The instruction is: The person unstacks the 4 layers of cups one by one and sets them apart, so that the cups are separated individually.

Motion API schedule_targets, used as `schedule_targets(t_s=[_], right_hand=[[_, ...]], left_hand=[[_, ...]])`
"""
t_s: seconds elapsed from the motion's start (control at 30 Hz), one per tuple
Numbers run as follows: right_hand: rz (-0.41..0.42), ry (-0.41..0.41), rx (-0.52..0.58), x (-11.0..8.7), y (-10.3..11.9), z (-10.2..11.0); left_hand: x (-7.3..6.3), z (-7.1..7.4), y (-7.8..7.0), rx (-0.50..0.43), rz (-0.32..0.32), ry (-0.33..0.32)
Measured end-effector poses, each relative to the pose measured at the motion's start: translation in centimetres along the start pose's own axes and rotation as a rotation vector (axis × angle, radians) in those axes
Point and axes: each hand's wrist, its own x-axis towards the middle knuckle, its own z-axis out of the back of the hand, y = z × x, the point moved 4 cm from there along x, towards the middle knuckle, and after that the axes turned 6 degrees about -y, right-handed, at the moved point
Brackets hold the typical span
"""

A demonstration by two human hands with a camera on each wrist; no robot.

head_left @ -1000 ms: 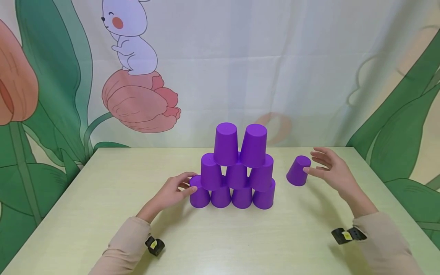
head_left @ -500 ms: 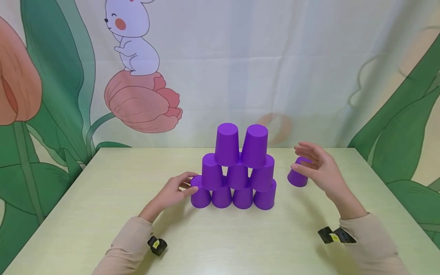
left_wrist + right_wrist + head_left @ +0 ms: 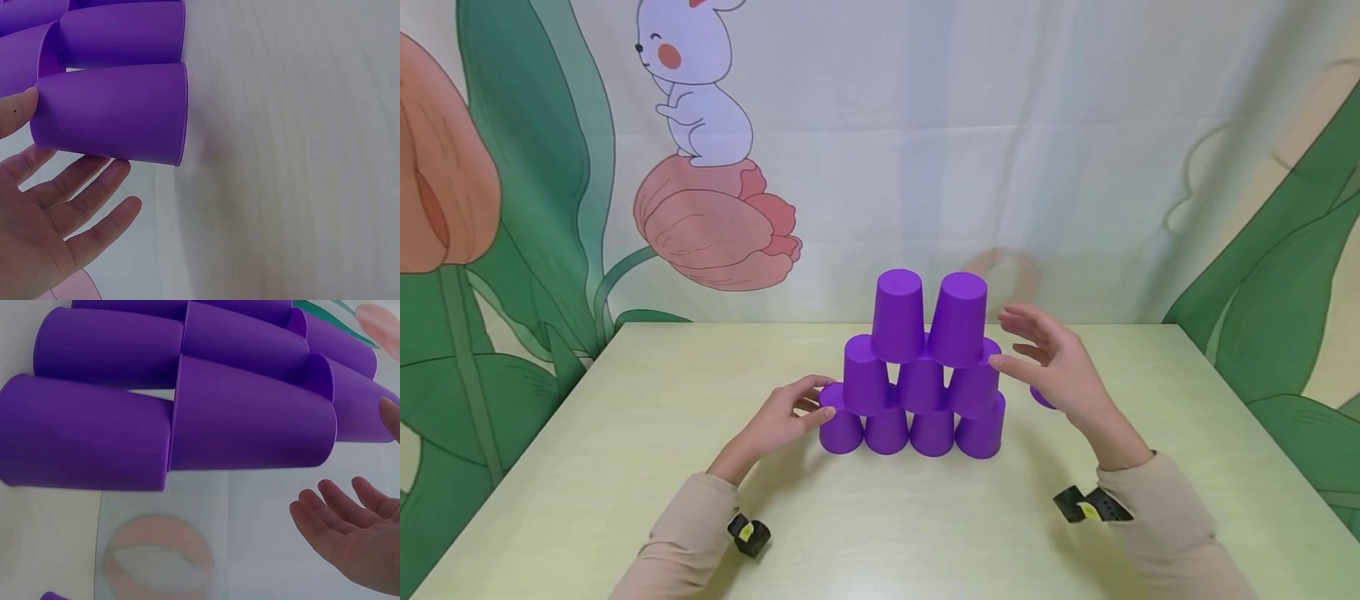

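Observation:
Upturned purple cups form a three-tier pyramid: several in the bottom row, three in the middle row, two on top. My left hand (image 3: 782, 421) lightly holds the bottom-left cup (image 3: 112, 115), thumb at its upper edge and fingertips against its side. My right hand (image 3: 1054, 371), fingers spread and holding nothing, is at the pyramid's right side. In the right wrist view its thumb tip overlaps the top-right cup (image 3: 362, 403), above the right-hand middle-row cup (image 3: 250, 419). Behind the right hand, a loose purple cup (image 3: 1042, 398) is mostly hidden.
A pale wooden table (image 3: 880, 525) carries the pyramid. Behind its far edge hangs a printed curtain (image 3: 850, 125) with a rabbit, tulips and leaves. Each sleeved wrist wears a small black device, one by the left sleeve (image 3: 696, 517) and one by the right sleeve (image 3: 1165, 508).
My right hand has moved left from beside the loose cup to the pyramid's right side, now covering most of that cup. The left hand stays at the bottom-left cup.

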Motion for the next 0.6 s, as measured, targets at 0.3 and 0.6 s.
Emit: schedule_targets(t_s=[0.3,0.6], right_hand=[[-0.014,0.013,0.001,0.9,0.3,-1.9],[-0.056,0.049,-0.017,1.5,-0.2,-3.3]], left_hand=[[0.0,-0.1,0.1,0.005,0.018,-0.007],[-0.1,-0.1,0.1,-0.005,0.013,-0.009]])
